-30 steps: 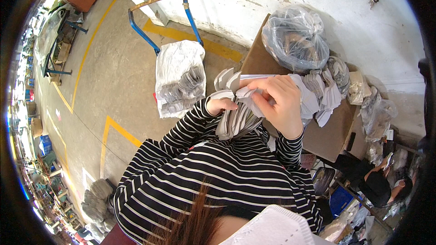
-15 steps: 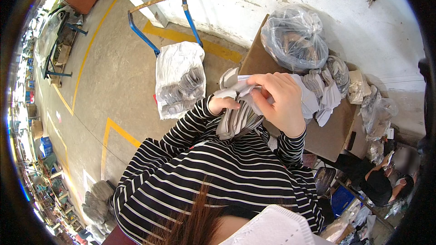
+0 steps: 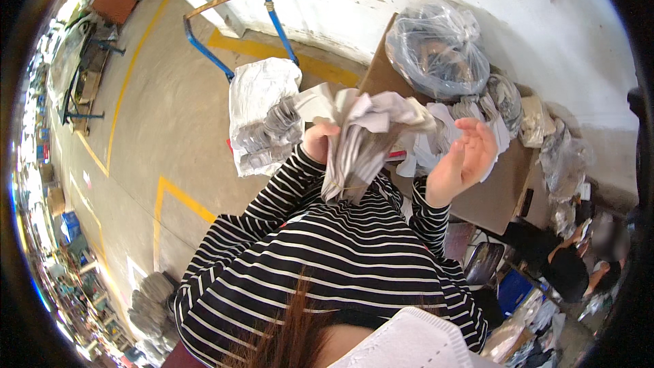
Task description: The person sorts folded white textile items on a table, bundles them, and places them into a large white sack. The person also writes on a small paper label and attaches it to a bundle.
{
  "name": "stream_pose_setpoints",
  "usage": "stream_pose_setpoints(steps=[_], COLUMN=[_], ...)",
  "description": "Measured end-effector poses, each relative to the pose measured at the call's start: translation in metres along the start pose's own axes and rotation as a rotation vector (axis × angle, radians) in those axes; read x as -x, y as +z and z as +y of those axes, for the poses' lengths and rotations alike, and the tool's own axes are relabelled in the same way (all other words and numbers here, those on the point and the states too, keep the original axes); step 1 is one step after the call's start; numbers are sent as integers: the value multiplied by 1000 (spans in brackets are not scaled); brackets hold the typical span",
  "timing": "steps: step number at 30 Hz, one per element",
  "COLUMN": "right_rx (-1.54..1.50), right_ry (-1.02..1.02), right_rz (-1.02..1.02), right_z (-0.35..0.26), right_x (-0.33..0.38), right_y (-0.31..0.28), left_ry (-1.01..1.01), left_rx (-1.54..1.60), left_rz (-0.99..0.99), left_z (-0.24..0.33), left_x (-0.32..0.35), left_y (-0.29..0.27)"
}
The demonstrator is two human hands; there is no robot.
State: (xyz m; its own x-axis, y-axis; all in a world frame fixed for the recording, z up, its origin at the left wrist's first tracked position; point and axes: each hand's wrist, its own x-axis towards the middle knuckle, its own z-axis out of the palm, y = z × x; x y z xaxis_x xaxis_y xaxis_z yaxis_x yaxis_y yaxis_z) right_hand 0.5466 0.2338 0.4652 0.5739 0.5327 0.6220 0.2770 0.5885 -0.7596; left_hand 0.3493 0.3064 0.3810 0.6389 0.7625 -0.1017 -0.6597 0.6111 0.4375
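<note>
In front of my chest is a loose bundle of grey and white cut pieces, thin and flexible, fanned out at the top. My left hand is closed on its left side, the thumb showing and the other fingers hidden behind the pieces. To the right of the bundle, apart from it, my right hand is raised with nothing in it and its fingers loosely extended. Behind that hand, stacks of similar white and grey pieces lie on a brown table.
A knotted clear plastic bag sits at the table's far end by the wall. Left of me a trolley with a blue handle stands beside a white sack carrying grey bundles. Another person works at the lower right.
My right hand has let go of the pieces and moved right and down, opening. The top of the bundle has spread out to the right, while my left hand keeps hold.
</note>
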Motion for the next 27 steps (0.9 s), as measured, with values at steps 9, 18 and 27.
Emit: stream_pose_setpoints(steps=[9, 18, 27], right_rx=[-121, -711, 566], right_ry=[872, 1484, 396], right_rz=[-617, -150, -412], right_z=[64, 36, 35], right_x=[117, 68, 48], right_y=[1, -37, -22], left_ry=[-187, -235, -311], left_rx=[-125, -70, -71], left_rz=[242, 209, 167], left_z=[-16, -36, -31], left_x=[-13, -16, -20], left_y=[-44, -16, -11])
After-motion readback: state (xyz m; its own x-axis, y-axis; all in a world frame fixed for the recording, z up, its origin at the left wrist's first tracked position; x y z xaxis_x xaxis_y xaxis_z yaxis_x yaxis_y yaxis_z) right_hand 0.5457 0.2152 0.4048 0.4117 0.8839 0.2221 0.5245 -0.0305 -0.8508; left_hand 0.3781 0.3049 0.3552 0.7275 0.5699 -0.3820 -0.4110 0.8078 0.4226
